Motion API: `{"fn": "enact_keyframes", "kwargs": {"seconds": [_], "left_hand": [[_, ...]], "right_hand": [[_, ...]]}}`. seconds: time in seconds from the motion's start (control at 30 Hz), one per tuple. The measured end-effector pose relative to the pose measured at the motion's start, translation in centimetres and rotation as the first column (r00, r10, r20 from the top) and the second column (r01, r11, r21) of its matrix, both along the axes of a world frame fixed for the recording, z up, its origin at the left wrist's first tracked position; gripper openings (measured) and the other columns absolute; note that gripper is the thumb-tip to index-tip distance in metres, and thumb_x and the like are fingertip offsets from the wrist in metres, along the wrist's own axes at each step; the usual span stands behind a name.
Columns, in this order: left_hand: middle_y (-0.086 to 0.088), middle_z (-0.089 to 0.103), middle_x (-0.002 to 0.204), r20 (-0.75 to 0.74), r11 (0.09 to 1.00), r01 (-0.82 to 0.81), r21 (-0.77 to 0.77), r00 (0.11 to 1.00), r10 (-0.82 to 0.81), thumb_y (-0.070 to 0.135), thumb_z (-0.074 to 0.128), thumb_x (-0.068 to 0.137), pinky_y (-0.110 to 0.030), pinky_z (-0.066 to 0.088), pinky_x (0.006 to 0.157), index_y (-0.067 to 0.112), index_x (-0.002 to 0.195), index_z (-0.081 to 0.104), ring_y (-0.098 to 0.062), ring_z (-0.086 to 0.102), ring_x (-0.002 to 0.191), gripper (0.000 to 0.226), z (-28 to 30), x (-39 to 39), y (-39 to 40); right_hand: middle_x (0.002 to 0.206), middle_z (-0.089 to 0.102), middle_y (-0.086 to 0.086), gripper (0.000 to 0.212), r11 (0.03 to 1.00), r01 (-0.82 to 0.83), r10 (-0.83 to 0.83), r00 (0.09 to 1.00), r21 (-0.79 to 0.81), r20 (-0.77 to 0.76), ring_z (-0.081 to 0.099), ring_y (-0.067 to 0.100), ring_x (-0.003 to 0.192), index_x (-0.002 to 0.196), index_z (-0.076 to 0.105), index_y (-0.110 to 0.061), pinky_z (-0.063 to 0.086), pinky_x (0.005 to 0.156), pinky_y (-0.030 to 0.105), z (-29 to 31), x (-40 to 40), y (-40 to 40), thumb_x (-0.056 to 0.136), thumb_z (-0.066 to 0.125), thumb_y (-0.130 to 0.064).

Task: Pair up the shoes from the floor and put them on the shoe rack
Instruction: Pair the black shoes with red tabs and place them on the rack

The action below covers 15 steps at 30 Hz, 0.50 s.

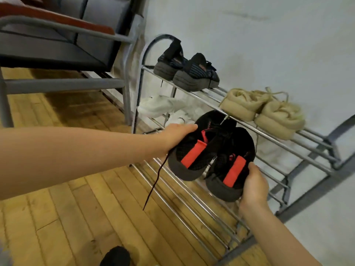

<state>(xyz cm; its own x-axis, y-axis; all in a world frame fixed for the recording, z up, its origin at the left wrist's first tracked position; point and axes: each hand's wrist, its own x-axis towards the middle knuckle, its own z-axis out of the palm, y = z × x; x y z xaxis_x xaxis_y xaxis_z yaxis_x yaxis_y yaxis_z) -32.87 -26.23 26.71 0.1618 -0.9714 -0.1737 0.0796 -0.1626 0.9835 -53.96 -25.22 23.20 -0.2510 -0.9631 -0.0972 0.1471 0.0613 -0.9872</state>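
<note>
I hold a pair of black knit sneakers with red heel tabs, heels toward me, in front of the metal shoe rack [272, 139]. My left hand [177, 134] grips the left black sneaker [194, 150] from its outer side. My right hand [253, 186] holds the right black sneaker [232, 166] at its heel. A loose black lace [153, 187] dangles from the left one. On the top shelf sit a dark striped pair [184, 71] and a beige padded pair [265, 112]. White shoes [165, 107] lie on the middle shelf.
A grey metal-framed bench with dark cushions [57, 50] stands left of the rack. The bottom shelf's bars [192, 208] run just above the wooden floor [67, 217]. A dark object [116, 256] shows at the bottom edge. A white wall is behind the rack.
</note>
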Motion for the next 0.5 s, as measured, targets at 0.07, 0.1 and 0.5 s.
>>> {"fn": "enact_keyframes", "kwargs": {"seconds": [0.07,0.1,0.5], "left_hand": [[-0.016,0.071,0.102,-0.036,0.999,0.030,0.025,0.999,-0.030,0.037,0.068,0.083,-0.037,0.057,0.080,0.003,0.110,0.064,-0.031,0.069,0.088,0.044,0.4,-1.5,-1.7],[-0.015,0.071,0.099,-0.046,0.999,0.032,0.026,0.998,-0.030,0.037,0.069,0.082,-0.035,0.057,0.076,0.003,0.111,0.064,-0.029,0.069,0.084,0.045,0.4,-2.0,-2.6],[-0.007,0.061,0.076,0.135,0.996,-0.065,-0.054,0.988,0.072,0.012,0.057,0.088,-0.028,0.052,0.069,0.020,0.071,0.065,-0.018,0.057,0.069,0.021,-2.8,-5.4,-9.0]], "right_hand": [[0.094,0.066,0.007,0.027,0.999,0.031,-0.030,0.997,0.009,-0.071,0.063,0.024,0.088,0.104,0.063,-0.007,0.052,0.077,0.037,0.8,-1.1,-0.8,0.099,0.044,-0.025],[0.098,0.066,0.010,0.028,0.999,0.042,-0.039,0.994,0.026,-0.106,0.063,0.028,0.095,0.105,0.062,-0.005,0.051,0.084,0.042,0.9,-1.5,-1.5,0.099,0.043,-0.024],[0.112,0.064,0.016,0.041,0.995,0.097,-0.088,0.932,0.006,-0.351,0.061,0.035,0.102,0.122,0.058,-0.004,0.050,0.090,0.046,-0.9,-3.0,-6.6,0.099,0.036,-0.030]]}}
